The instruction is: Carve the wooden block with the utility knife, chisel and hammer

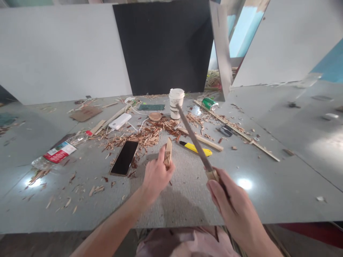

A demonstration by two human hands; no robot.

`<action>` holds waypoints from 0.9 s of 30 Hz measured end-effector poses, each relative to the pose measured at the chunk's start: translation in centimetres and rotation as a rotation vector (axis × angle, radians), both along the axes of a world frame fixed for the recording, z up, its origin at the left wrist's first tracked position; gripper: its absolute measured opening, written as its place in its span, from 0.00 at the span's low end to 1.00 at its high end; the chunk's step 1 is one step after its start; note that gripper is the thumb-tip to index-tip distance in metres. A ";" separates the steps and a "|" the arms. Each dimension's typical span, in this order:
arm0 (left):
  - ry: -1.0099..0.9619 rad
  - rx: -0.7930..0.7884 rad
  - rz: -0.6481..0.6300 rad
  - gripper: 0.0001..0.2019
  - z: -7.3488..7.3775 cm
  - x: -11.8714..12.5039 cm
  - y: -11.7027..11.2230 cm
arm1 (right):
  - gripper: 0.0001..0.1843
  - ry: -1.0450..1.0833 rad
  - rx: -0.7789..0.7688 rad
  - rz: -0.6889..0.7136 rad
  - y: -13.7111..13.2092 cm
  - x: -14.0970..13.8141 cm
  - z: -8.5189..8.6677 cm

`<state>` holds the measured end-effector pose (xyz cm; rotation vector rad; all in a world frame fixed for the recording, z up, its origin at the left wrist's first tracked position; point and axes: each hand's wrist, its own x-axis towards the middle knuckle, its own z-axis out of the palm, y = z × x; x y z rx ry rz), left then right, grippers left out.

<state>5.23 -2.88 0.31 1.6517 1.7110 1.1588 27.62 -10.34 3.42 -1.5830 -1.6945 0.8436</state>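
My left hand (pixel 158 174) is closed around a small wooden block (pixel 168 153), with its pointed upper end sticking out past the fingers. In my right hand (pixel 232 194) is a file (pixel 195 141), gripped by its wooden handle, its long grey blade slanting up and to the left. The file and the block are apart. A yellow utility knife (pixel 197 148) lies on the table just beyond, behind the blade. Left of my left hand rests a dark-screened phone (pixel 124 158).
Wood shavings (pixel 146 137) cover the table's middle. Around them are a white paper cup (pixel 175 103), green can (pixel 210 104), white power bank (pixel 120 121) with cable, plastic bottle (pixel 60 151), cardboard piece (pixel 86 113) and wood strips (pixel 241 132). A black panel (pixel 164 48) stands behind.
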 end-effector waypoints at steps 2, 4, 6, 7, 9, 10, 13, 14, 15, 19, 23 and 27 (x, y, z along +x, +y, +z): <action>0.118 -0.019 -0.033 0.34 0.2 0.1 0.0 | 0.15 -0.059 0.035 0.037 0.1 0.1 0.0; 0.328 -0.060 -0.063 0.32 0.4 0.2 0.0 | 0.17 -0.115 0.039 0.115 0.1 0.0 0.1; 0.502 -0.088 -0.060 0.31 0.6 0.3 0.0 | 0.17 -0.113 0.058 0.122 -0.1 -0.1 0.2; 0.551 -0.092 -0.052 0.31 0.6 0.3 0.0 | 0.18 -0.091 0.080 0.086 -0.3 -0.1 0.4; 0.607 -0.095 -0.062 0.31 0.7 0.3 -0.1 | 0.20 -0.036 0.136 -0.010 -0.6 -0.2 0.6; 0.620 -0.097 -0.073 0.31 0.7 0.3 -0.1 | 0.21 -0.019 0.164 -0.041 -0.6 -0.2 0.6; 0.638 -0.101 -0.077 0.30 0.9 0.3 -0.1 | 0.20 -0.063 0.159 0.036 -0.2 -0.1 0.2; 0.646 -0.103 -0.068 0.30 0.9 0.4 -0.1 | 0.19 -0.093 0.131 0.087 0.0 0.0 0.0; 0.655 -0.105 -0.059 0.30 0.9 0.4 -0.1 | 0.18 -0.117 0.101 0.121 0.2 0.0 -0.1; 0.676 -0.104 -0.067 0.29 0.8 0.4 0.0 | 0.18 -0.055 0.153 -0.014 0.0 0.2 0.0; 0.661 -0.102 -0.077 0.28 0.9 0.4 0.0 | 0.17 -0.041 0.160 0.017 -0.3 0.2 0.8; 0.659 -0.135 -0.072 0.23 1.3 0.6 -0.1 | 0.16 -0.099 0.094 0.071 0.2 0.3 1.4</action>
